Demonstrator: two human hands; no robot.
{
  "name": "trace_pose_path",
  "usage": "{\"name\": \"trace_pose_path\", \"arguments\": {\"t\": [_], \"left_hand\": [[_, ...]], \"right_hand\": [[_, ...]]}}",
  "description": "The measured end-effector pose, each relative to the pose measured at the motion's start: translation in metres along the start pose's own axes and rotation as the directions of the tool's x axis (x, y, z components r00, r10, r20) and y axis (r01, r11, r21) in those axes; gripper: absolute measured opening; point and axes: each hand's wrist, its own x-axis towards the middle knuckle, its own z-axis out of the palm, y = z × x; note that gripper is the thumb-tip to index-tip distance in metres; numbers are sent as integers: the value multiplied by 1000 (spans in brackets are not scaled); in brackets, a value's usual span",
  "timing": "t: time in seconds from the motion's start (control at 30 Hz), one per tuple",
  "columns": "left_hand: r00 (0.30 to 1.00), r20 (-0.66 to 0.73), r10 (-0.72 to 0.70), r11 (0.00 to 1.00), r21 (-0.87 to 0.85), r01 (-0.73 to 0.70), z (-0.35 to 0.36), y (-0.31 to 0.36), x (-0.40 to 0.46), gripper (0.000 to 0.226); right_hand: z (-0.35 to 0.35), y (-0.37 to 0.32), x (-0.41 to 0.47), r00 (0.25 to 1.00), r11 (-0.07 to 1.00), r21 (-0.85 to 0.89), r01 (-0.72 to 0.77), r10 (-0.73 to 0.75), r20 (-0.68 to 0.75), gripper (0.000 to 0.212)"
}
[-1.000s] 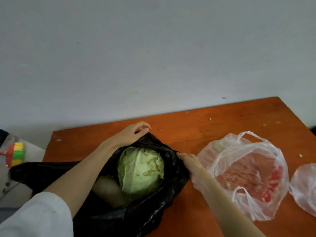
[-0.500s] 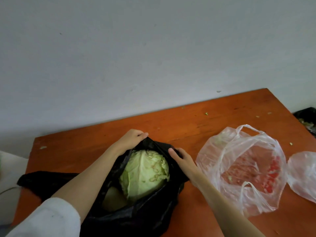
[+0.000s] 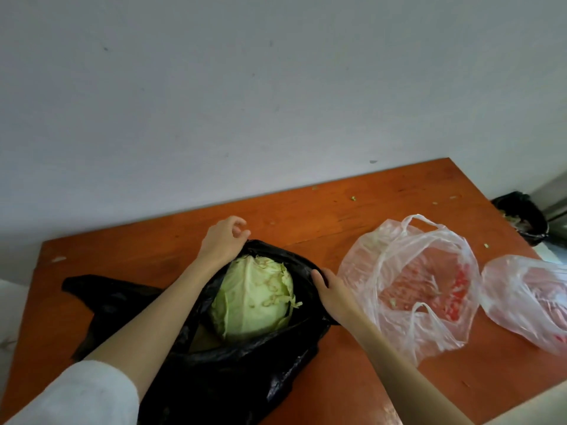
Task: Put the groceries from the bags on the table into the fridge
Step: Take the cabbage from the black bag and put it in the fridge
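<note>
Pale green round cabbage (image 3: 254,297) sits inside the crumpled black plastic bag (image 3: 233,372), which lies open-mouthed on the orange-brown wooden table (image 3: 352,204) — leaves exposed, a duller item half hidden beneath it. Left hand (image 3: 222,240) pinches the bag's far rim with curled fingers; right hand (image 3: 333,291) grips the right rim, fingers folded over the black film. Just right of that hand lies a translucent plastic bag with red contents (image 3: 423,286), and a second translucent bag (image 3: 527,299) at the table's right edge — touching or not, cannot tell
</note>
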Motion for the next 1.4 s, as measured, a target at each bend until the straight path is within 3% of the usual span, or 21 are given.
{"name": "trace_pose_path", "arguments": {"t": [0.1,0.23,0.3,0.37,0.5,0.6,0.63,0.7,0.8,0.9,0.97,1.13,1.2,1.27,1.33,1.4], "left_hand": [[978,-94,184,976,138,-171,-10,15,-39,26],[926,-90,367,913,224,-340,-8,34,-103,22],[927,-9,375,893,272,-359,0,35,-133,25],[931,43,363,868,348,-354,10,31,-157,27],[954,79,291,865,405,-297,25,21,-182,29],[966,90,241,885,389,-257,39,19,-201,31],[969,95,228,890,384,-247,44,20,-208,31],[975,96,202,909,351,-223,55,21,-224,32],[982,58,178,919,348,-187,67,18,-245,33],[976,-18,215,897,399,-191,80,7,-263,32],[965,-24,261,852,476,-218,85,3,-272,23],[957,-2,290,754,616,-227,96,-3,-274,59],[966,46,253,738,636,-224,94,-1,-272,41],[947,67,315,660,701,-269,94,0,-273,22],[924,63,378,603,741,-296,93,2,-276,24],[871,9,492,549,773,-318,92,4,-280,21]], "right_hand": [[-1,-1,-20,982,977,-196,88,-118,-146,58],[5,-6,-51,891,909,-415,35,-217,-398,61],[15,-6,-64,861,910,-414,-23,-192,-471,62],[22,-4,-72,875,954,-300,-31,-119,-470,66],[34,7,-72,925,993,109,-38,76,-372,84],[45,17,-58,933,894,398,-207,303,-196,107],[47,21,-52,921,849,456,-266,364,-140,105],[45,27,-47,907,721,601,-347,422,17,81],[43,31,-55,899,354,853,-384,355,257,35],[35,34,-74,860,115,873,-475,274,431,27],[25,34,-87,812,32,826,-563,212,545,24],[20,44,-91,759,69,767,-638,223,612,29],[21,44,-90,761,123,758,-640,233,605,38],[17,41,-94,783,193,760,-621,187,593,45],[13,39,-98,826,268,782,-563,154,542,50],[13,41,-97,885,465,754,-464,209,416,57]]}}
